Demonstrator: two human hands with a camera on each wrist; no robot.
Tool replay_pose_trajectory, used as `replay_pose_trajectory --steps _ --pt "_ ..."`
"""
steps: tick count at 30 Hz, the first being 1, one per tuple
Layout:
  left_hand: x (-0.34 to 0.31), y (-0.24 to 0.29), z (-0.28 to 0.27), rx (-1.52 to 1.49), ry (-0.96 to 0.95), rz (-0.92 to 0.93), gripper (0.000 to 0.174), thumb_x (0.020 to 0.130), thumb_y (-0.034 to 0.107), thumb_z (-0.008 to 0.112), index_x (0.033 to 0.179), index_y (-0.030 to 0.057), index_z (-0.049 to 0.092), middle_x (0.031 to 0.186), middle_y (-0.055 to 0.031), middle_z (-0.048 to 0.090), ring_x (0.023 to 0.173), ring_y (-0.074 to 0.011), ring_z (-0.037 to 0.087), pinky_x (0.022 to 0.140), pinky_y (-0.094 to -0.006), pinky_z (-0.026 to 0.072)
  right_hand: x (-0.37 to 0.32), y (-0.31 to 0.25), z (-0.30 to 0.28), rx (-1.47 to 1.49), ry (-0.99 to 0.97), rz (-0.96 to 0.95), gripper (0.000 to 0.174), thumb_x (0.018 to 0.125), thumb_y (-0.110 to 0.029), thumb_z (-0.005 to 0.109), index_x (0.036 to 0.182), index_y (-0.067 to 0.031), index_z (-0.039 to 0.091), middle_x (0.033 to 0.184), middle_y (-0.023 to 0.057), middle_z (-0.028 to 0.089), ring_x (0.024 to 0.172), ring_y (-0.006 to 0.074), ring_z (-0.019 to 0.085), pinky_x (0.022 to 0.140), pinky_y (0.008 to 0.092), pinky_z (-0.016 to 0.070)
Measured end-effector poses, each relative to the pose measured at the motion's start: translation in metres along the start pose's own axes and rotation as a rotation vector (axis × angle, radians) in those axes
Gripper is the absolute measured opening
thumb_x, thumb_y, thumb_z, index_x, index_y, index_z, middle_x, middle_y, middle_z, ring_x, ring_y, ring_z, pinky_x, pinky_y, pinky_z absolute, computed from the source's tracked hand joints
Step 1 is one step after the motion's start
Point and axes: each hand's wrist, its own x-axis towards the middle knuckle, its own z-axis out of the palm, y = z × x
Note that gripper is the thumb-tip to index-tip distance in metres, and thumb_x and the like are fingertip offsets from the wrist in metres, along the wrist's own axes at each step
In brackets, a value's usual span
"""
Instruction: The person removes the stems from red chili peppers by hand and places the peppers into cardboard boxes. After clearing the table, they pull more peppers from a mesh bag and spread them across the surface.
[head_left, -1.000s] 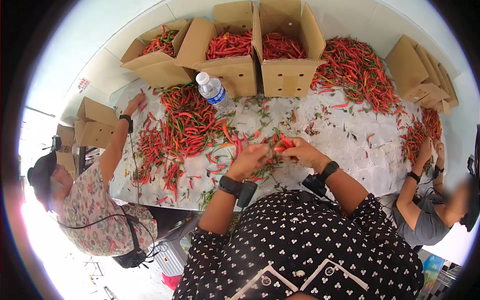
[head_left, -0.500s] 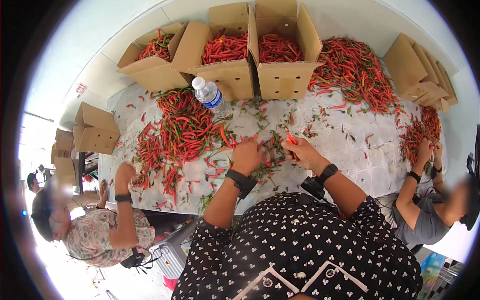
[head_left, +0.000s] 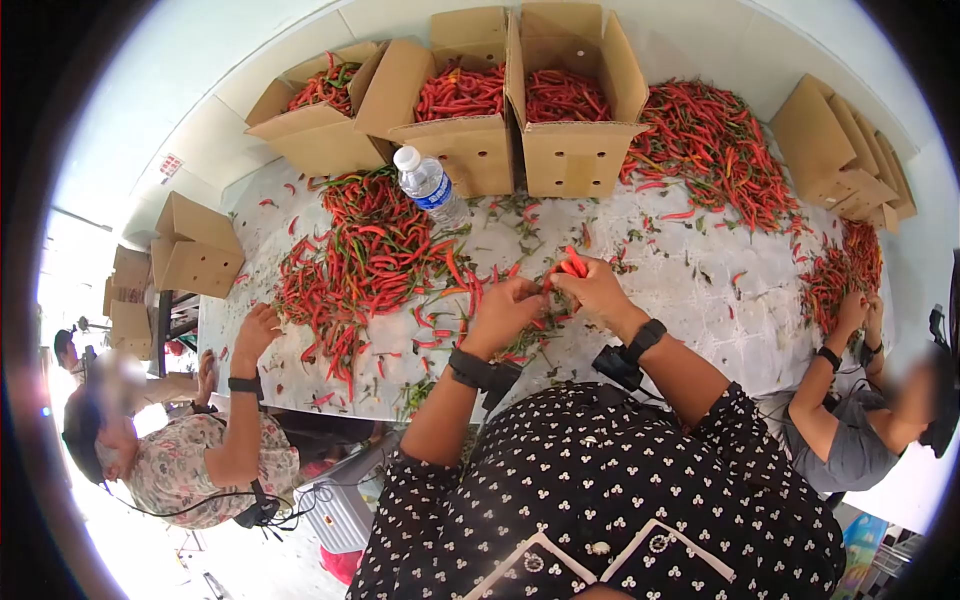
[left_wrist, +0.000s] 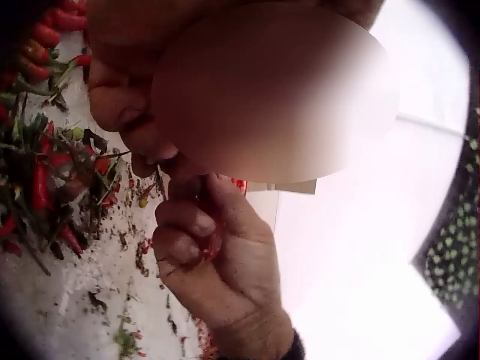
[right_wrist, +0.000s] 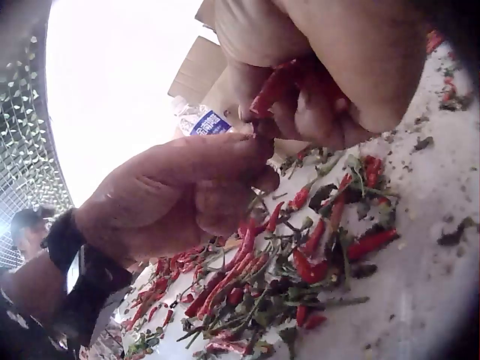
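Head view, looking down on a white table (head_left: 700,305) strewn w/ red chillies. My right hand (head_left: 597,290) is curled round a small bunch of chillies (head_left: 572,264). Their red tips poke up past my knuckles, just above the table edge nearest me. My left hand (head_left: 505,312) meets it. In the right wrist view, thumb & forefinger are pinched narrow on what looks like a stem (right_wrist: 259,133) at the bunch's end. The other fingers are folded in.

Pods look light, thin-skinned & a bit waxy, so prob. slippery. They're bendy, and I judge they would bruise or snap if squeezed hard. Best hold, I think: firm on the pod near its shoulder w/ the right hand, fingertips of the left right at the cap where stem joins pod.

Under my hands lies green litter (head_left: 530,345) mixed w/ stray pods. A loose heap (head_left: 365,255) sits to my left, a water bottle (head_left: 428,185) beyond it, and open boxes (head_left: 575,150) of chillies at the far side. A 2nd person (head_left: 190,460) works at the left end and a 3rd person (head_left: 850,430) at the right.
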Motion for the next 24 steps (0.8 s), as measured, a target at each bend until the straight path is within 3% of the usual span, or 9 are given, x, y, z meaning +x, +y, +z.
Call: replay_pose_trajectory --steps 2,4,7,11,13,17,23,24 --pt "0.001 -0.003 -0.001 -0.031 -0.052 -0.106 0.023 0.074 0.017 0.063 0.083 -0.0035 0.061 0.069 -0.0083 0.062 0.060 -0.0116 0.056 0.055 -0.0266 0.0439 -0.001 -0.001 -0.001 0.008 0.028 -0.023 0.016 0.075 -0.016 0.066 0.077 -0.0015 0.058 0.063 -0.0034 0.050 0.056 0.0043 0.042 0.048 0.0222 0.0353" --pt "-0.002 0.006 -0.001 -0.094 -0.094 -0.126 0.015 0.077 0.013 0.060 0.085 -0.0002 0.060 0.064 0.0022 0.054 0.052 -0.0046 0.045 0.047 -0.0218 0.0358 0.000 0.003 -0.002 -0.058 0.060 -0.096 0.018 0.075 -0.016 0.066 0.078 -0.0005 0.057 0.063 -0.0036 0.050 0.057 0.0045 0.042 0.049 0.0223 0.0353" --pt "-0.002 0.007 0.001 -0.031 -0.068 -0.099 0.014 0.078 0.012 0.059 0.084 -0.0010 0.060 0.065 0.0019 0.055 0.056 -0.0046 0.046 0.050 -0.0217 0.0373 0.001 0.007 -0.001 -0.151 0.075 -0.178 0.019 0.075 -0.017 0.065 0.079 0.0004 0.058 0.063 -0.0031 0.050 0.057 0.0048 0.043 0.049 0.0223 0.0356" --pt "-0.001 -0.001 0.006 -0.071 -0.032 -0.047 0.014 0.079 0.012 0.058 0.084 -0.0011 0.060 0.068 0.0020 0.056 0.060 -0.0044 0.046 0.053 -0.0210 0.0382 -0.006 -0.001 0.001 -0.078 0.052 -0.149 0.018 0.077 -0.016 0.064 0.083 0.0003 0.058 0.063 -0.0025 0.050 0.056 0.0046 0.042 0.048 0.0219 0.0348" --pt "-0.001 -0.003 0.006 -0.076 -0.078 -0.042 0.014 0.080 0.011 0.057 0.086 -0.0014 0.059 0.071 0.0019 0.056 0.065 -0.0045 0.047 0.057 -0.0204 0.0391 -0.008 -0.001 -0.001 0.186 -0.026 -0.065 0.016 0.080 -0.016 0.061 0.087 -0.0021 0.057 0.062 -0.0025 0.049 0.053 0.0046 0.042 0.046 0.0216 0.0339" --pt "-0.004 -0.007 0.009 -0.179 -0.057 0.007 0.018 0.079 0.012 0.058 0.089 -0.0033 0.058 0.073 -0.0008 0.059 0.066 -0.0048 0.050 0.058 -0.0221 0.0419 -0.009 0.000 -0.002 0.340 -0.016 0.051 0.011 0.082 -0.014 0.059 0.088 -0.0053 0.056 0.062 -0.0033 0.048 0.052 0.0050 0.042 0.045 0.0217 0.0328" --pt "-0.018 -0.003 0.006 -0.305 -0.190 -0.011 0.012 0.080 0.008 0.057 0.088 -0.0016 0.057 0.081 0.0006 0.059 0.071 -0.0061 0.050 0.063 -0.0207 0.0412 0.001 0.022 -0.021 0.617 -0.004 0.155 0.009 0.083 -0.015 0.058 0.083 -0.0071 0.055 0.064 -0.0022 0.049 0.055 0.0070 0.045 0.046 0.0218 0.0340" --pt "-0.021 -0.005 0.004 -0.137 -0.295 0.174 0.016 0.077 0.010 0.059 0.090 0.0000 0.058 0.079 -0.0025 0.060 0.070 -0.0121 0.054 0.064 -0.0245 0.0434 0.000 0.020 -0.025 0.642 -0.025 0.164 0.008 0.083 -0.015 0.057 0.084 -0.0070 0.055 0.065 -0.0011 0.050 0.055 0.0080 0.046 0.046 0.0216 0.0347"
